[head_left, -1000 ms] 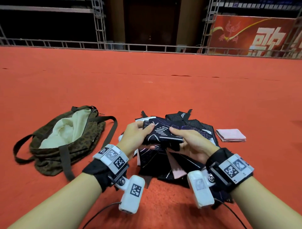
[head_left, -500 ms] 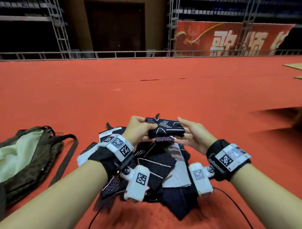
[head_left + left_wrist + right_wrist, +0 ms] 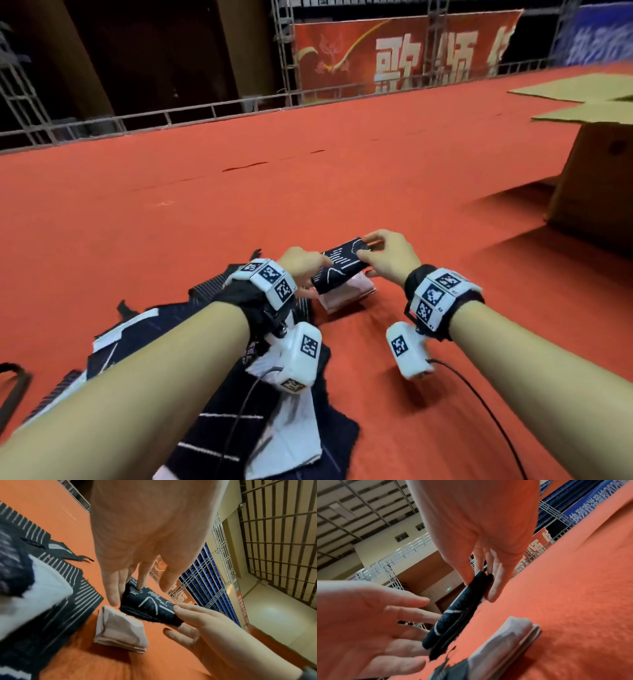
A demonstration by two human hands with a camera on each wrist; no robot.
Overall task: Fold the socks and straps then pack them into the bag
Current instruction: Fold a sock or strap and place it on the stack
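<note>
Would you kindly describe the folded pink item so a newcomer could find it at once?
On the red carpet, look just right of the dark sock pile, under the two hands. The folded pink cloth lies there beneath the held dark patterned sock. It is the only pale, plain piece.

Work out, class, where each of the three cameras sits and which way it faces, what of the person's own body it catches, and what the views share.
Head: worn on the head, looking forward and down over the red carpet; both forearms, left hand and right hand show.
Left wrist: looks along the left hand down at the folded dark sock; the right hand shows too.
Right wrist: looks along the right hand; the left hand shows.
Shared: all three show the dark sock above the folded pink cloth.
</note>
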